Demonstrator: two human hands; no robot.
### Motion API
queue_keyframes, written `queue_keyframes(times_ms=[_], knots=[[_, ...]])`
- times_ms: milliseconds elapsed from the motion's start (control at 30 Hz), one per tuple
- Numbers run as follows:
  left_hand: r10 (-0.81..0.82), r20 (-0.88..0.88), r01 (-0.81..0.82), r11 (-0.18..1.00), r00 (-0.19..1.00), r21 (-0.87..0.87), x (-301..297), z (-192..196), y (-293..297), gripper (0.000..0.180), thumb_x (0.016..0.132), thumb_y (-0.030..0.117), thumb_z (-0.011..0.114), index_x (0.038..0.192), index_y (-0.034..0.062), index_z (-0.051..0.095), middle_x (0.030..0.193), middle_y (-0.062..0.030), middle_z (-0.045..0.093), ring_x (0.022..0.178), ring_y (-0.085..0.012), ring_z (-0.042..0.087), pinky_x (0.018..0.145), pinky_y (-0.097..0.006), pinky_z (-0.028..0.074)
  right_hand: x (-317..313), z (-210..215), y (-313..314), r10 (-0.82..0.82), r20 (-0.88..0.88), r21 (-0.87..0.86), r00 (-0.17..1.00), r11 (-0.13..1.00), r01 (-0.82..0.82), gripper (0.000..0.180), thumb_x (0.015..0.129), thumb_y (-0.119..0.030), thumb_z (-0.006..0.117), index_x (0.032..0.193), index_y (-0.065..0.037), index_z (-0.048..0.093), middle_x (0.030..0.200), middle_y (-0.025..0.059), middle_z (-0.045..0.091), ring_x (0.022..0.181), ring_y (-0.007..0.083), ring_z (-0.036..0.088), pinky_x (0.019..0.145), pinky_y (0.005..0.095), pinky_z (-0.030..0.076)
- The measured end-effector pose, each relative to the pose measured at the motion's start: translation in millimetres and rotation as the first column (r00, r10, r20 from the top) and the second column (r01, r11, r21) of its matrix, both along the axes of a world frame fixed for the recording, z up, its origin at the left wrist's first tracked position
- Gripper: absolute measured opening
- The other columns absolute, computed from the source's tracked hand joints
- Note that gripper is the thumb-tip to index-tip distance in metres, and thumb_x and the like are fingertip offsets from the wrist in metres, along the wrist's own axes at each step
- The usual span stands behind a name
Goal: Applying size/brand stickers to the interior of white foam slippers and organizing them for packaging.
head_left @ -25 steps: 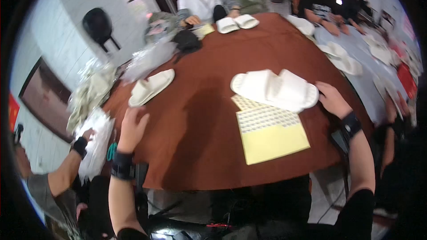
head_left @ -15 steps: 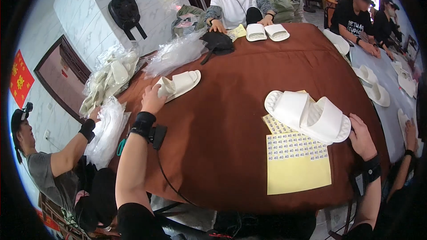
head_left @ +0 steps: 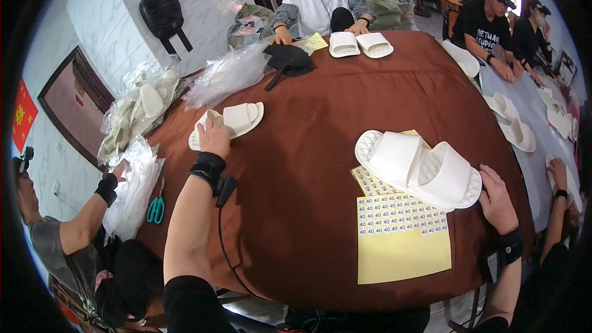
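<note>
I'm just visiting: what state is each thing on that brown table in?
Left hand: bent over the left white slippers
Left white slippers: lying down, partly hidden
Right hand: beside the right white slippers, contact unclear
Right white slippers: overlapping, lying partly over the front sticker sheet
Front sticker sheet: flat, lower part bare
Far white slippers: side by side
Teal-handled scissors: lying down, blades unclear

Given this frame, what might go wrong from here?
1. The white slippers by the right hand cover part of the yellow sticker sheets; sliding them could drag or crease the sheets.
2. A black cable runs from the left wrist down over the brown table; it might snag as the left hand moves.
3. The teal-handled scissors lie near the table's left edge and could get knocked off.
</note>
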State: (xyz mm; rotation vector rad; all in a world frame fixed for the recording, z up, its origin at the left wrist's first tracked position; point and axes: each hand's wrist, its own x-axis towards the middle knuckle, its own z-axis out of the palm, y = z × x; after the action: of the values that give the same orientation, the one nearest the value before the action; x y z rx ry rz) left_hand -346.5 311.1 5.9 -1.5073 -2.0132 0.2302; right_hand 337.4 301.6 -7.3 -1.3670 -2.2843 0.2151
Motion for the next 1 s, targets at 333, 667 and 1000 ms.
queue_keyframes(times_ms=[333,667,1000], knots=[[-0.257,-0.155,0.252,0.966,0.954,-0.051,21,17,-34,0.012,0.078,0.016,0.065,0.084,0.0065,0.072,0.089,-0.0128,0.068,0.104,-0.0314,0.059,0.099,-0.049,0.037,-1,-1,3,0.001,-0.036,0.047,0.999,0.999,0.0,0.037,0.083,-0.001,0.061,0.119,0.007,0.059,0.131,0.0279,0.057,0.123,0.0447,0.053,0.107,0.0455,0.043],[-0.603,0.063,0.6,0.798,0.795,0.055,121,68,-91,0.034,0.077,0.011,0.067,0.107,-0.0028,0.057,0.115,-0.0211,0.058,0.117,-0.0398,0.05,0.107,-0.052,0.033,1,-16,14,0.054,-0.063,0.169,0.997,0.985,-0.043,0.028,0.083,-0.007,0.062,0.11,0.001,0.063,0.121,0.022,0.062,0.116,0.04,0.058,0.099,0.0455,0.048],[-0.744,0.114,0.744,0.666,0.659,0.049,228,93,-188,0.018,0.079,0.002,0.065,0.094,-0.0014,0.055,0.103,-0.0203,0.055,0.106,-0.0397,0.051,0.105,-0.059,0.035,-20,41,-31,-0.039,-0.021,0.265,0.999,0.963,0.043,0.02,0.09,-0.016,0.058,0.101,-0.002,0.067,0.098,0.0173,0.069,0.095,0.0378,0.065,0.079,0.0472,0.052]])
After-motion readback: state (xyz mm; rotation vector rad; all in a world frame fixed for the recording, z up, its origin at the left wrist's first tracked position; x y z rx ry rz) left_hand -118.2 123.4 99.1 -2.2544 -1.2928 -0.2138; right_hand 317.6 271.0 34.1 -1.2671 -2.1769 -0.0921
